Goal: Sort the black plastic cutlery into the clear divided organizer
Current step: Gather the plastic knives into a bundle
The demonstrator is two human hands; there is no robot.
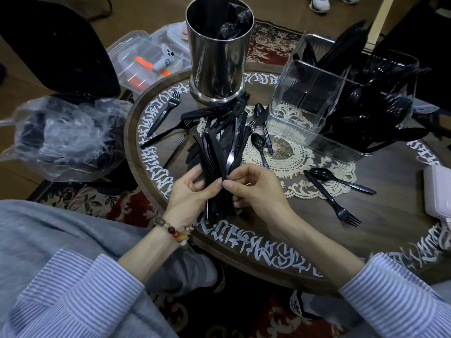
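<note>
Both hands hold one thick bundle of black plastic knives (220, 152) over the near middle of the round table. My left hand (192, 193) grips the bundle from the left, thumb across its front. My right hand (256, 189) pinches it from the right, fingers curled behind. The clear divided organizer (297, 103) stands at the right back; its rear compartments hold several black spoons and knives, its front left compartment looks bare. Loose forks (168, 106) lie at the left, spoons (260, 145) in the middle, and a spoon and fork (339, 203) at the right.
A tall steel canister (218, 57) stands at the table's (380, 230) far edge. Crumpled clear plastic bags (66, 135) and a clear lidded box (146, 62) lie off the table at left. A white device (439, 191) sits at the right edge.
</note>
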